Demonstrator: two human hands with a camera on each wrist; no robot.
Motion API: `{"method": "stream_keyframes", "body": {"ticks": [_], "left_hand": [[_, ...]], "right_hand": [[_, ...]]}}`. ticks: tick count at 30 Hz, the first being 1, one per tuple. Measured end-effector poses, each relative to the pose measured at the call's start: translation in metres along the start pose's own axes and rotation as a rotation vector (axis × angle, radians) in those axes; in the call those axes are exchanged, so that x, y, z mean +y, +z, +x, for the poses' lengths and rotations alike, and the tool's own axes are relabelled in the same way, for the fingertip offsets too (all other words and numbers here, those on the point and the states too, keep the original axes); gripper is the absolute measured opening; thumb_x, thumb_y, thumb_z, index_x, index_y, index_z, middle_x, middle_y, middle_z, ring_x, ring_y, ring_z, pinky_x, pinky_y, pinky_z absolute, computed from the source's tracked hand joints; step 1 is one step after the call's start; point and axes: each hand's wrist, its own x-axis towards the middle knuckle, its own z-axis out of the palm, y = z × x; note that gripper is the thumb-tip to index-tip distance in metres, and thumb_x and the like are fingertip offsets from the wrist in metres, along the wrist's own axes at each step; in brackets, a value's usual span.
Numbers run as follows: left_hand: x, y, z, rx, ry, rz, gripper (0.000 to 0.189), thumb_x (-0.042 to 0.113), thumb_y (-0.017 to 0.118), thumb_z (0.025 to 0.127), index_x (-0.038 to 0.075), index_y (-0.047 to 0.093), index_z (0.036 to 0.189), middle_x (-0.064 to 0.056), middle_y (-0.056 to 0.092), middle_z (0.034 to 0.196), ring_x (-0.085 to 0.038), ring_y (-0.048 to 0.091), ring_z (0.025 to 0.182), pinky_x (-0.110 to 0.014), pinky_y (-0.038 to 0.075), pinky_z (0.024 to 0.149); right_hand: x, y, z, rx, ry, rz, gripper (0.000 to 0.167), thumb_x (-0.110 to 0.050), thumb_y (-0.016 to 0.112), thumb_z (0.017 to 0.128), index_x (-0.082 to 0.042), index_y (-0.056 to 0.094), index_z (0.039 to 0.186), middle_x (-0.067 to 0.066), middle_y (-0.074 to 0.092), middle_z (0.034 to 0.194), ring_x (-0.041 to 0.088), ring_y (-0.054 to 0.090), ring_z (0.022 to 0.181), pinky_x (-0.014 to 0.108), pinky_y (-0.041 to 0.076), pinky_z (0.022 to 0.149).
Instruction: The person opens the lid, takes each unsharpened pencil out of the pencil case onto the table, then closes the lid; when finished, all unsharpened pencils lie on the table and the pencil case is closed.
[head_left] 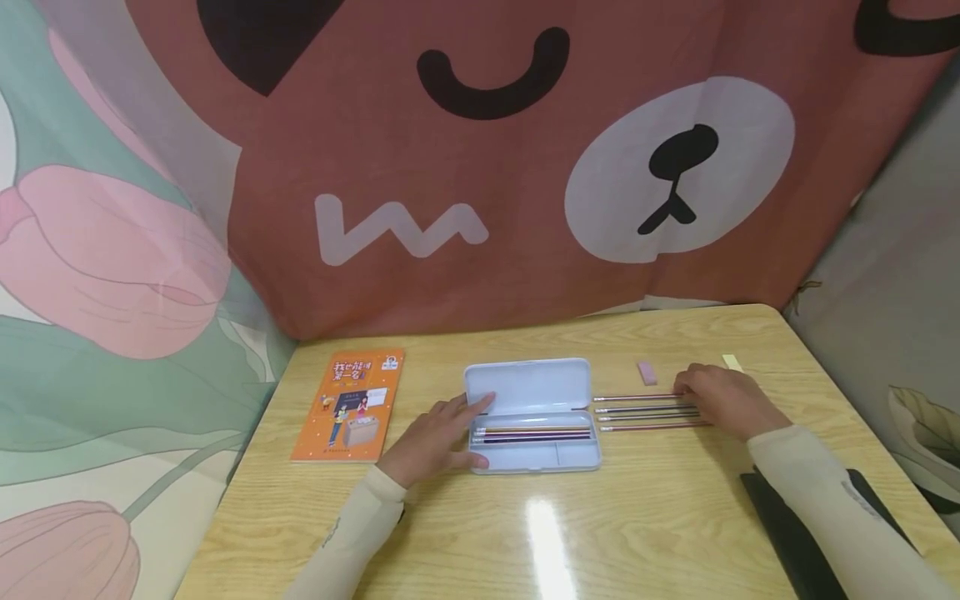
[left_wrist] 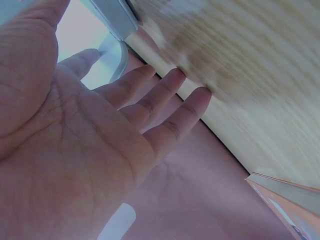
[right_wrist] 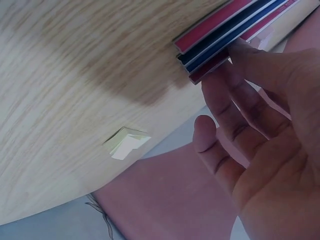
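A pale blue pencil case (head_left: 517, 461) stands open on the table, its lid tilted back. Several pencils (head_left: 532, 435) lie in its long compartment. My left hand (head_left: 435, 437) spans the case's left side with extended, spread fingers, the thumb at the front corner and the index finger by the lid. Right of the case, several more pencils (head_left: 637, 409) lie side by side. There my right hand (head_left: 723, 398) pinches the farthest, a dark red pencil (right_wrist: 212, 67), near its unsharpened-looking end between thumb and index finger. In the right wrist view the other fingers are loosely bent.
An orange book (head_left: 348, 408) lies at the left of the table. Behind the pencils is a pink eraser (head_left: 647, 372), and a small pale yellow block (head_left: 732, 362) sits beyond my right hand. A flat black object (head_left: 795, 533) lies under the right forearm.
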Motion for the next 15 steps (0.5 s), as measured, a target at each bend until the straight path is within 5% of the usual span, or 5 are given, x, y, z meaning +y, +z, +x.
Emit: {"method": "stream_keyframes", "body": {"ticks": [8,15], "left_hand": [[0.0,0.0,0.0,-0.001,0.007,-0.004,0.102,0.046,0.087,0.093,0.024,0.032,0.176,-0.02,0.039,0.176,-0.044,0.05,0.149,-0.066,0.044,0.121],[-0.001,0.0,0.0,0.013,0.026,0.009,0.101,0.045,0.087,0.093,0.022,0.033,0.176,-0.022,0.042,0.174,-0.044,0.053,0.145,-0.066,0.046,0.119]], "right_hand": [[0.004,-0.003,0.001,-0.011,-0.009,0.02,0.016,-0.002,0.085,0.093,-0.015,0.082,0.101,0.0,0.075,0.093,0.023,0.074,0.086,0.048,0.063,0.075],[-0.013,-0.012,0.001,0.096,-0.075,0.028,0.014,-0.002,0.085,0.093,-0.01,0.081,0.103,0.001,0.074,0.092,0.02,0.073,0.081,0.045,0.063,0.07]]}}
